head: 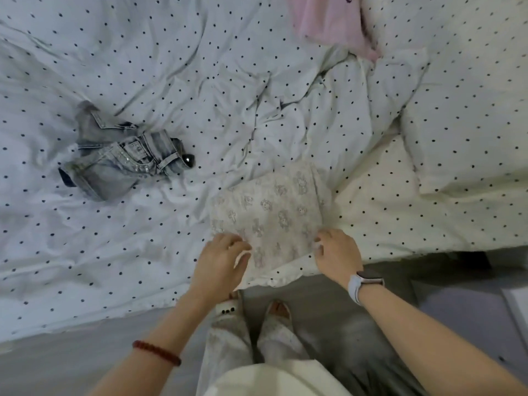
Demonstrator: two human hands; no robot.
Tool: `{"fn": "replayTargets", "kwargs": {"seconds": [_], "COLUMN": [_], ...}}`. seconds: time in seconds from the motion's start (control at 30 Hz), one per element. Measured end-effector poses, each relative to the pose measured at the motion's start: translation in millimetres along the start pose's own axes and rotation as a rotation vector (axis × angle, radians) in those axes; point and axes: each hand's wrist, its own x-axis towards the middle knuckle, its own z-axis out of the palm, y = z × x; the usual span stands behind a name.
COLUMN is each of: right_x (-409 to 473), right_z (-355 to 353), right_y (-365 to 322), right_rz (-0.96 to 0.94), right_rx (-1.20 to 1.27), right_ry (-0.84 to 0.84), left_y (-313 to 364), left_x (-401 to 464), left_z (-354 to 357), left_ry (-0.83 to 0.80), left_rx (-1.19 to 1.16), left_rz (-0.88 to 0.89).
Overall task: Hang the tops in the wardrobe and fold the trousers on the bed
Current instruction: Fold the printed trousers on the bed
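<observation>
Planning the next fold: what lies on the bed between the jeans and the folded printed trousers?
Only bare dotted sheet in the head view, between the jeans and the printed trousers.

Bed [114,252] fills most of the view, covered in a rumpled white duvet with small dark dots. A pillow [471,124] in the same dotted fabric lies at right, near the bed's edge. Grey floor [328,310] runs along the bottom, smooth and plain. A pale flat panel [517,310] shows at the far right edge, cut off. Light is soft, even, indoor.
</observation>
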Motion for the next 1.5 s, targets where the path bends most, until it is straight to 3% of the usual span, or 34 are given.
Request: {"fn": "replayTargets", "kwargs": {"seconds": [0.07,0.17,0.27,0.33,0.47,0.57,0.73,0.83,0.97,1.07,1.13,1.33,1.5], "right_x": [11,44,85,108,127,122,98,83,67,56,50,28,14], "right_z": [-18,-47,-71,-79,-92,-106,-103,-85,-70,-63,-61,-83,-147], "right_y": [-11,-25,-37,-43,-48,-39,-19,-12,-10,-11,-10,-33,-114], "right_rz": [-0.010,-0.197,-0.364,-0.431,-0.343,-0.239,-0.159,-0.062,0.077,0.103,0.102,-0.089,-0.367], "right_rx": [0.118,0.105,-0.117,-0.279,-0.322,-0.231,0.326,0.686,1.051,1.023,0.961,0.672,0.536], "right_ry": [0.256,0.410,0.149,-0.006,-0.237,-0.271,-0.260,-0.142,-0.050,-0.207,-0.200,0.170,0.512], "left_y": [-8,-28,-56,-69,-74,-75,-77,-66,-42,-22,-8,16,12], "left_x": [36,93,135,148,151,137,91,70,65,66,64,48,30], "left_z": [-10,-19,-11,-2,-5,-22,-38,-30,-16,-8,-8,-50,-146], "left_ry": [0.074,-0.200,-0.561,-0.719,-0.750,-0.652,-0.495,-0.407,-0.150,0.040,0.167,0.435,0.678], "left_rx": [-0.040,-0.149,-0.196,-0.280,-0.395,-0.530,-1.041,-1.334,-1.402,-1.159,-0.981,-0.787,-0.759], "left_rz": [-0.185,-0.455,-0.501,-0.506,-0.515,-0.540,-0.704,-0.779,-0.885,-0.910,-0.877,-0.731,-0.736]}}
